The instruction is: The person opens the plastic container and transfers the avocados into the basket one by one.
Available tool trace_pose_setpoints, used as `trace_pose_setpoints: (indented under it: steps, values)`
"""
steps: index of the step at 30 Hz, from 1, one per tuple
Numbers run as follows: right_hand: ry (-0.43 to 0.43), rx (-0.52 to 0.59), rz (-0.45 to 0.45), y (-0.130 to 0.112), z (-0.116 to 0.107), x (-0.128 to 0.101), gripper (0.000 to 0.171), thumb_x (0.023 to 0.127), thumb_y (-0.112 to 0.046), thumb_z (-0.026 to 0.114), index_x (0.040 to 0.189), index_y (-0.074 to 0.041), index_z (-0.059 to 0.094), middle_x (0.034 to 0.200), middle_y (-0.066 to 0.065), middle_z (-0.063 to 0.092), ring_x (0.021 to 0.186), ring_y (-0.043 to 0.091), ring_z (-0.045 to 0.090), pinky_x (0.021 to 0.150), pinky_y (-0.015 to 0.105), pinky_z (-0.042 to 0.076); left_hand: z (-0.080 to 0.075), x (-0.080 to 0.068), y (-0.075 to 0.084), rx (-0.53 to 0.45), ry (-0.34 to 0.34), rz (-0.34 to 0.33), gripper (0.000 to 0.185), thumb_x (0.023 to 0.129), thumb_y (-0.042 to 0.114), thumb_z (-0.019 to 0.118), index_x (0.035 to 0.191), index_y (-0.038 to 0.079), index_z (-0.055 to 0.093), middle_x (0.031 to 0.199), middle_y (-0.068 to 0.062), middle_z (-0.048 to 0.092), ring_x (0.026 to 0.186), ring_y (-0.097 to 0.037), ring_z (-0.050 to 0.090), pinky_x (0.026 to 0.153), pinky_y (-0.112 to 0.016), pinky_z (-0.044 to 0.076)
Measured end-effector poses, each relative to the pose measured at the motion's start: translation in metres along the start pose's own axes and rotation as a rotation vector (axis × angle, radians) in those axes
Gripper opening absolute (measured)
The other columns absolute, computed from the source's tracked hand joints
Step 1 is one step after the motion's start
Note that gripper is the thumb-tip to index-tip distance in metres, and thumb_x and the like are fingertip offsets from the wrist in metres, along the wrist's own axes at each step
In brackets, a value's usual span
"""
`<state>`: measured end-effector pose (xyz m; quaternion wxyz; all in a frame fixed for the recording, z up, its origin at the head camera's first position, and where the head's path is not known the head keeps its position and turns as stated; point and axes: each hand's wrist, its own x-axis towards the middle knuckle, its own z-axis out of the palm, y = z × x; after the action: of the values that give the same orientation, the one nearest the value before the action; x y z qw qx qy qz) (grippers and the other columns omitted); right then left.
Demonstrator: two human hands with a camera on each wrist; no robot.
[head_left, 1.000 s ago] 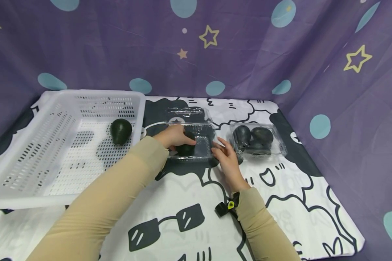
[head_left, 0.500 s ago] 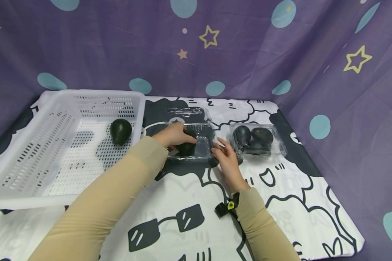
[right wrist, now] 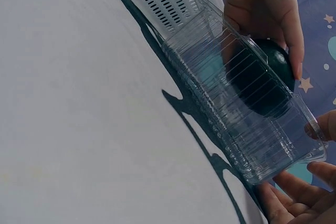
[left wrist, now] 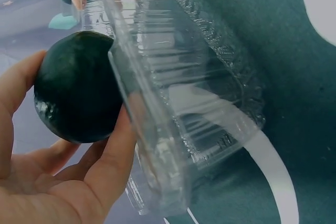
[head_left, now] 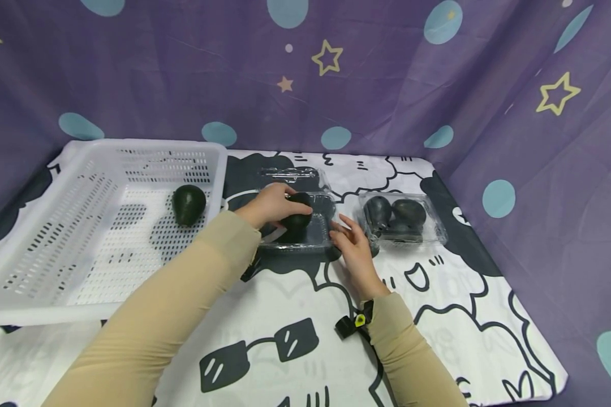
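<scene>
My left hand (head_left: 274,204) grips a dark green avocado (left wrist: 76,90), thumb on one side and fingers on the other. It holds the fruit at the rim of an open clear plastic clamshell box (head_left: 317,229), partly inside it as seen through the wall in the right wrist view. The box's lid (head_left: 292,176) lies folded back behind it. At the box's right end, my right hand (head_left: 357,257) pinches the rim, its thumb (right wrist: 319,129) over the edge and the fingers (right wrist: 302,190) outside and below.
A white perforated basket (head_left: 99,311) on the left holds one avocado (head_left: 188,205). To the right sits a closed clear box (head_left: 433,229) with two dark avocados (head_left: 408,212) inside. A purple curtain (head_left: 234,73) hangs behind the table.
My left hand has raised the avocado from low in the box's left part, moving it slightly up and right. My right hand has stayed at the box's end.
</scene>
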<state>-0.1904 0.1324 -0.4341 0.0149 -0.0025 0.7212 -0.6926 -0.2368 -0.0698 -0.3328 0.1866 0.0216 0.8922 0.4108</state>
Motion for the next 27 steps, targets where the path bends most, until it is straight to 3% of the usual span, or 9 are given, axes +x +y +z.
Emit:
trace_pose_setpoints:
  steps: [13, 18, 27]
  values:
    - [0.001, 0.015, -0.005, 0.0, 0.002, 0.0, 0.053, 0.099, -0.009, 0.052, 0.15, -0.008, 0.04, 0.147, 0.02, 0.051, 0.134, 0.032, 0.051, 0.11, 0.045, 0.043, -0.007, -0.001, 0.001, -0.145, 0.056, 0.03, 0.076, 0.087, 0.037, 0.075, 0.148, 0.008, 0.043, 0.145, -0.018, 0.048, 0.112, -0.034, 0.063, 0.082, -0.046, 0.06]
    - [-0.004, 0.02, 0.0, 0.0, 0.001, -0.001, 0.053, 0.099, -0.009, 0.051, 0.151, -0.008, 0.039, 0.147, 0.019, 0.05, 0.134, 0.031, 0.05, 0.111, 0.045, 0.042, -0.01, -0.003, 0.004, -0.166, 0.075, 0.041, 0.078, 0.086, 0.04, 0.075, 0.149, 0.01, 0.042, 0.149, -0.015, 0.046, 0.115, -0.032, 0.061, 0.073, -0.038, 0.062]
    - [-0.004, 0.017, 0.0, 0.0, 0.001, -0.001, 0.054, 0.099, -0.009, 0.051, 0.151, -0.008, 0.038, 0.148, 0.02, 0.05, 0.132, 0.032, 0.051, 0.11, 0.045, 0.042, -0.023, -0.011, 0.018, -0.243, 0.057, 0.059, 0.076, 0.088, 0.039, 0.074, 0.149, 0.01, 0.041, 0.147, -0.013, 0.046, 0.117, -0.03, 0.061, 0.076, -0.039, 0.062]
